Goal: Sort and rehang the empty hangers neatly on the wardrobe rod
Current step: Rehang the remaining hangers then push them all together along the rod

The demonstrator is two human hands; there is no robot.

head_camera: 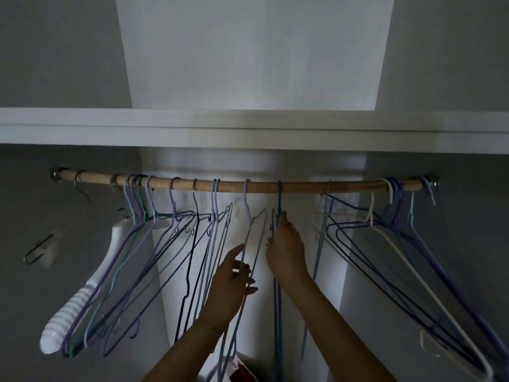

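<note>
A wooden wardrobe rod [297, 186] runs across the closet under a white shelf. Several thin wire hangers in blue, purple, green and dark colours hang from it, bunched at the left [154, 230] and at the right [391, 232]. A thick white plastic hanger [82, 293] hangs at the far left. My left hand [228, 288] holds the side of a pale blue hanger [249, 216] in mid-rod. My right hand [286, 249] grips the neck of a dark blue hanger [279, 194] just below its hook, which sits over the rod.
The white shelf edge [248, 128] runs close above the rod. Metal brackets hold the rod ends [56, 172]. A metal clip [38, 249] sits on the left wall. Something red and white [239, 368] lies low in the closet. The rod is bare between the dark blue hanger and the right bunch.
</note>
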